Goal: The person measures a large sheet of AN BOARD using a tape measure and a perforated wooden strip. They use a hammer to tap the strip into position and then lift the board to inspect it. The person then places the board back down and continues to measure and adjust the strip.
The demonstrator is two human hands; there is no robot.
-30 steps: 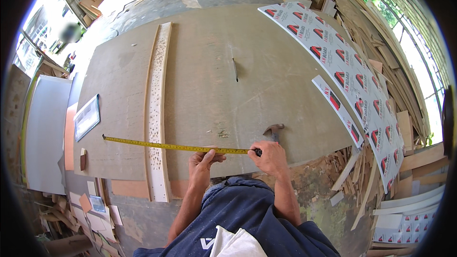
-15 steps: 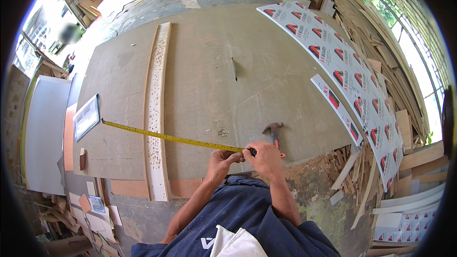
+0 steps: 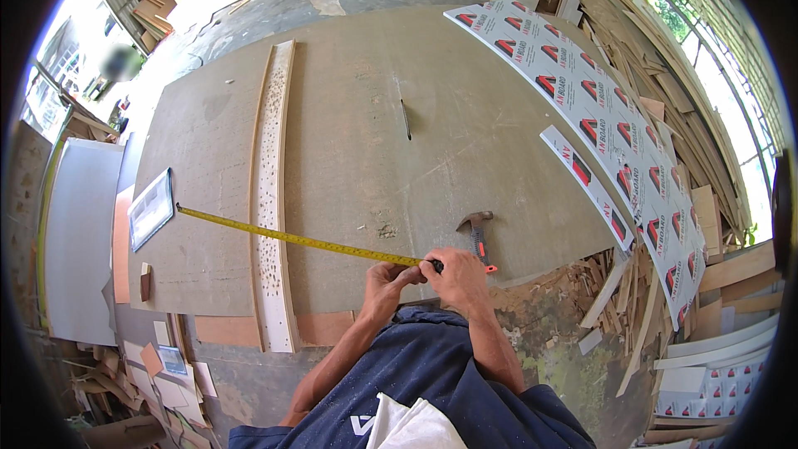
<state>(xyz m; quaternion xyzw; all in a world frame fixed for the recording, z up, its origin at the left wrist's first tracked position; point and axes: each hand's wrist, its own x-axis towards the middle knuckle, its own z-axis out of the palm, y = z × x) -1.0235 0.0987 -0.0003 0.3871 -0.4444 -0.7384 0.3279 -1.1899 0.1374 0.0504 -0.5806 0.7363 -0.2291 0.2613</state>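
A yellow tape measure (image 3: 303, 239) is drawn out across the near half of the large brown board tabletop (image 3: 349, 158). Its hooked end lies to the left, beside a tablet-like framed sheet (image 3: 151, 209). The blade passes over a long white strip with speckled holes (image 3: 273, 158). My right hand (image 3: 457, 277) is closed around the dark tape case, mostly hidden by the fingers. With fingers pinched, my left hand (image 3: 386, 285) grips the blade just left of the case. A claw hammer (image 3: 477, 237) with a black and red handle lies just beyond my right hand.
Printed white boards (image 3: 582, 108) cover the table's right side, with a narrow printed strip (image 3: 586, 185) beside them. A thin dark tool (image 3: 406, 120) lies mid-table. A small brown block (image 3: 145, 282) sits at the left edge. Wood scraps (image 3: 611, 287) are heaped at lower right.
The view has shifted very slightly. Both hands keep their hold on the tape measure, and my right fingers have moved a little on the case.
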